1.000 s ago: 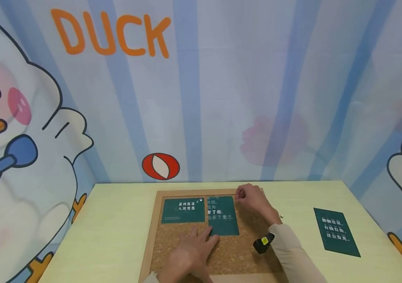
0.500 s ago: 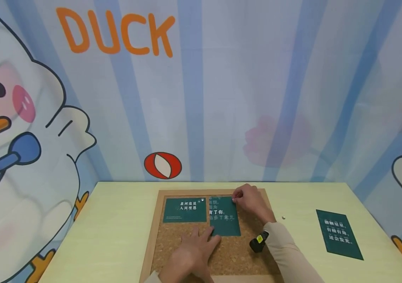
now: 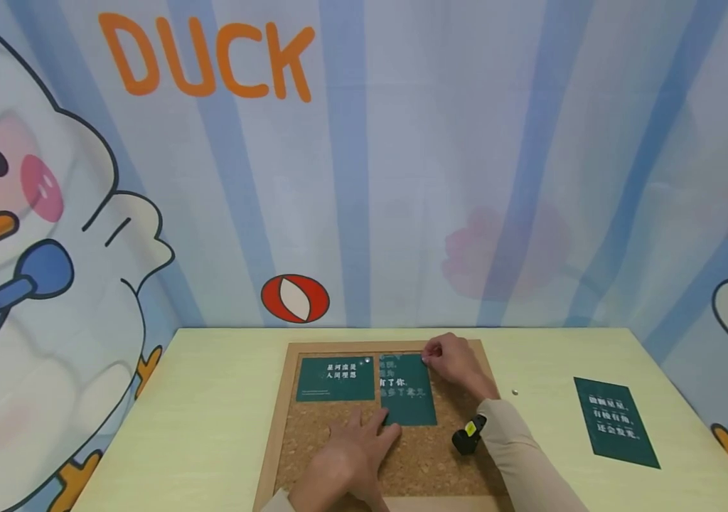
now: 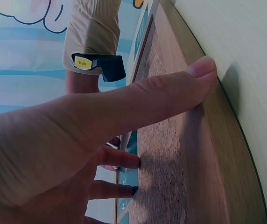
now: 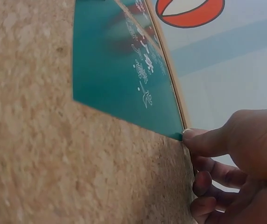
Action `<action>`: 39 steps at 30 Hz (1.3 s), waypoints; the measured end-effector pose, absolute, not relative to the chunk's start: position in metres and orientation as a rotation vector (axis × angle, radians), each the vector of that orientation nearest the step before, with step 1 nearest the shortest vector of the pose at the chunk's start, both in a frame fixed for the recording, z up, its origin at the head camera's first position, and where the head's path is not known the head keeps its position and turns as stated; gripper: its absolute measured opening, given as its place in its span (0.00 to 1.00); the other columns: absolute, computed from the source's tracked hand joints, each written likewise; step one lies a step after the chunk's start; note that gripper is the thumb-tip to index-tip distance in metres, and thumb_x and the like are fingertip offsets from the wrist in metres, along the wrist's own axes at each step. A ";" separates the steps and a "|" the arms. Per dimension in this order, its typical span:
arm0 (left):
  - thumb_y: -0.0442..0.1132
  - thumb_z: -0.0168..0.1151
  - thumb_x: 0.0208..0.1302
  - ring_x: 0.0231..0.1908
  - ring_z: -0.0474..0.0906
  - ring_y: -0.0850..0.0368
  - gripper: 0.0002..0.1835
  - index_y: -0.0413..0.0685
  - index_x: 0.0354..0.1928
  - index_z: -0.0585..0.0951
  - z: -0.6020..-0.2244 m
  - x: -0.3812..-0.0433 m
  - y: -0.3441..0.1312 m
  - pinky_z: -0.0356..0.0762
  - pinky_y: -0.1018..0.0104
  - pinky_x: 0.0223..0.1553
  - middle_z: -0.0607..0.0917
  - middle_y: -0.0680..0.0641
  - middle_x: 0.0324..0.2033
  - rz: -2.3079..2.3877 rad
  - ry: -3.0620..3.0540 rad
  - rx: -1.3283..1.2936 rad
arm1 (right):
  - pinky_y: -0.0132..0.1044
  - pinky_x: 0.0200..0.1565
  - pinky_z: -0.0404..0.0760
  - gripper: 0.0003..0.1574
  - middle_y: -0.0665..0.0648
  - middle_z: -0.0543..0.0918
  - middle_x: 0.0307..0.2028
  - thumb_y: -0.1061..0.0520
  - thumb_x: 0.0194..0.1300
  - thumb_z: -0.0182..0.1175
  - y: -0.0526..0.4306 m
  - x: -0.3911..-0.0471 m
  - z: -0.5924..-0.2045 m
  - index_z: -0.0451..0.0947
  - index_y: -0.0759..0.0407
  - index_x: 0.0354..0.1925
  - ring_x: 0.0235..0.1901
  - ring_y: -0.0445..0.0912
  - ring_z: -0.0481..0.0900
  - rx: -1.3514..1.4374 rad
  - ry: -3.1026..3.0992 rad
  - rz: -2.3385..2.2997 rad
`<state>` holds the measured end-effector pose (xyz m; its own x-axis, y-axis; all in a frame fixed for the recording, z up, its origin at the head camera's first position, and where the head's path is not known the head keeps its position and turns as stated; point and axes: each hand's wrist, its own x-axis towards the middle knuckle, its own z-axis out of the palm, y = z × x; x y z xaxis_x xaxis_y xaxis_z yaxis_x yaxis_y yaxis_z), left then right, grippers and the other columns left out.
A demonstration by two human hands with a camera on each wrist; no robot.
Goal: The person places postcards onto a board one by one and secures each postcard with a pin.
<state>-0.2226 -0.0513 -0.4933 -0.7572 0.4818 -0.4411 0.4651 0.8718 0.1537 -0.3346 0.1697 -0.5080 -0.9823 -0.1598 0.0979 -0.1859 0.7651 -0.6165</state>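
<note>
A corkboard (image 3: 441,469) with a wooden frame lies on the table. My left hand (image 3: 354,455) rests on it, fingers spread, a fingertip touching the lower left corner of a green card (image 3: 410,412) with white lettering. In the left wrist view the thumb (image 4: 180,91) stretches over the board's frame. At that card's upper right corner, my right hand (image 3: 456,363) pinches with thumb and curled fingers; the right wrist view has the thumb tip (image 5: 194,135) right on the corner. Whether a thumbtack sits beneath the thumb is hidden. Another green card (image 3: 322,387) lies to the left, a shiny thumbtack (image 3: 367,360) in its upper right corner.
A third green card (image 3: 616,427) lies on the table (image 3: 210,427) to the right. Between it and the board is a small round shiny piece (image 3: 515,392), like a thumbtack. A cartoon backdrop (image 3: 402,142) stands behind the table's far edge.
My right hand has shifted slightly left and down onto the card's upper right corner and stays there. The left hand holds its place. The head view has shifted slightly.
</note>
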 end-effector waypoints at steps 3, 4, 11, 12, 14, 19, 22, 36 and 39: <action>0.75 0.81 0.33 0.75 0.57 0.35 0.64 0.72 0.76 0.63 -0.491 -0.221 -0.051 0.67 0.25 0.58 0.60 0.51 0.78 0.046 2.565 0.680 | 0.37 0.29 0.73 0.04 0.53 0.80 0.29 0.63 0.71 0.66 0.169 -0.337 -0.508 0.86 0.60 0.37 0.28 0.46 0.74 0.284 -2.934 1.018; 0.75 0.81 0.33 0.75 0.57 0.35 0.63 0.72 0.76 0.63 -0.489 -0.220 -0.050 0.67 0.26 0.58 0.60 0.51 0.78 0.035 2.570 0.675 | 0.37 0.29 0.72 0.04 0.53 0.79 0.28 0.63 0.71 0.65 0.169 -0.337 -0.508 0.86 0.60 0.37 0.28 0.46 0.74 0.282 -2.940 1.020; 0.73 0.83 0.33 0.74 0.58 0.38 0.62 0.72 0.74 0.65 -0.482 -0.215 -0.048 0.68 0.28 0.59 0.61 0.53 0.77 -0.005 2.601 0.658 | 0.38 0.29 0.71 0.05 0.53 0.79 0.29 0.61 0.72 0.63 0.167 -0.340 -0.506 0.85 0.60 0.38 0.28 0.47 0.74 0.287 -2.986 1.052; 0.74 0.83 0.33 0.74 0.58 0.38 0.61 0.72 0.74 0.65 -0.481 -0.215 -0.048 0.68 0.28 0.59 0.61 0.53 0.77 -0.005 2.600 0.660 | 0.38 0.29 0.71 0.05 0.53 0.79 0.29 0.61 0.72 0.63 0.167 -0.341 -0.505 0.85 0.60 0.38 0.27 0.47 0.74 0.291 -2.997 1.051; 0.74 0.82 0.33 0.74 0.59 0.37 0.62 0.72 0.74 0.64 -0.482 -0.215 -0.049 0.68 0.27 0.59 0.61 0.53 0.77 0.002 2.592 0.663 | 0.38 0.29 0.71 0.06 0.53 0.80 0.29 0.61 0.72 0.62 0.167 -0.342 -0.503 0.85 0.60 0.38 0.27 0.47 0.74 0.292 -3.020 1.055; 0.73 0.82 0.35 0.74 0.58 0.35 0.62 0.71 0.76 0.63 -0.486 -0.218 -0.050 0.68 0.25 0.57 0.60 0.51 0.78 0.029 2.567 0.671 | 0.37 0.30 0.72 0.07 0.55 0.82 0.31 0.62 0.71 0.62 0.167 -0.346 -0.498 0.85 0.63 0.38 0.27 0.46 0.74 0.296 -3.063 1.097; 0.73 0.82 0.35 0.74 0.58 0.34 0.62 0.72 0.75 0.63 -0.486 -0.219 -0.049 0.68 0.25 0.57 0.60 0.51 0.78 0.017 2.570 0.670 | 0.38 0.32 0.73 0.08 0.56 0.83 0.33 0.62 0.71 0.61 0.169 -0.347 -0.495 0.85 0.66 0.40 0.29 0.47 0.75 0.298 -3.078 1.131; 0.74 0.82 0.34 0.73 0.60 0.37 0.61 0.72 0.74 0.64 -0.483 -0.216 -0.050 0.70 0.28 0.57 0.61 0.52 0.77 -0.008 2.590 0.691 | 0.39 0.33 0.71 0.06 0.55 0.84 0.36 0.62 0.74 0.60 0.171 -0.347 -0.495 0.83 0.62 0.38 0.28 0.47 0.73 0.376 -3.086 1.094; 0.74 0.82 0.33 0.74 0.59 0.38 0.61 0.73 0.74 0.65 -0.483 -0.217 -0.049 0.69 0.28 0.57 0.61 0.53 0.77 -0.007 2.597 0.680 | 0.40 0.33 0.72 0.07 0.56 0.84 0.37 0.62 0.74 0.60 0.170 -0.348 -0.494 0.83 0.62 0.38 0.28 0.47 0.73 0.378 -3.085 1.083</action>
